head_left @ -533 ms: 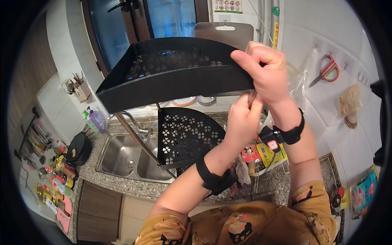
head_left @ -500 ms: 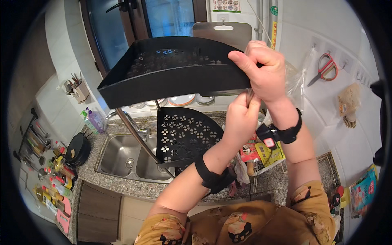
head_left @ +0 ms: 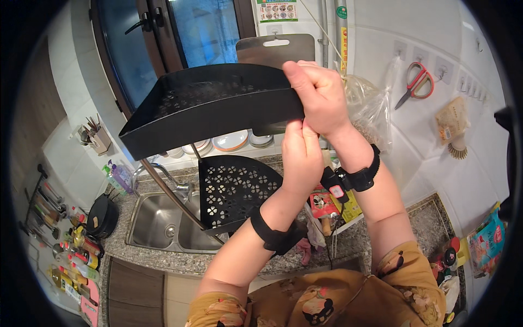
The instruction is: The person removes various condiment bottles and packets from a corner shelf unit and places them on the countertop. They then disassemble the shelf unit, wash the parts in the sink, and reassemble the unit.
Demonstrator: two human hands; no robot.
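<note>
A black corner shelf rack (head_left: 212,117) with quarter-round tiers and metal poles is tilted in front of me over the counter. Its lower tier (head_left: 234,188) has flower-shaped cutouts and hangs above the sink's right side. My right hand (head_left: 321,98) is wrapped around the top tier's right corner, thumb pointing up. Just beneath that corner, my left hand (head_left: 301,155) is closed around the rack's pole, most of which the fingers hide. A bare metal pole (head_left: 171,188) runs down from the top tier's left corner to the lower tier.
Behind the rack lies a double sink (head_left: 155,218) with a faucet (head_left: 182,188) in a granite counter. A black pot (head_left: 102,215) and several bottles (head_left: 81,256) stand at left. Red-handled scissors (head_left: 417,84) and a brush (head_left: 458,146) hang on the right wall. Plates (head_left: 231,141) line the sill.
Both hands and the top tier have shifted left and slightly down in the picture. My left hand now sits closer under the right one. The whole view has also shifted.
</note>
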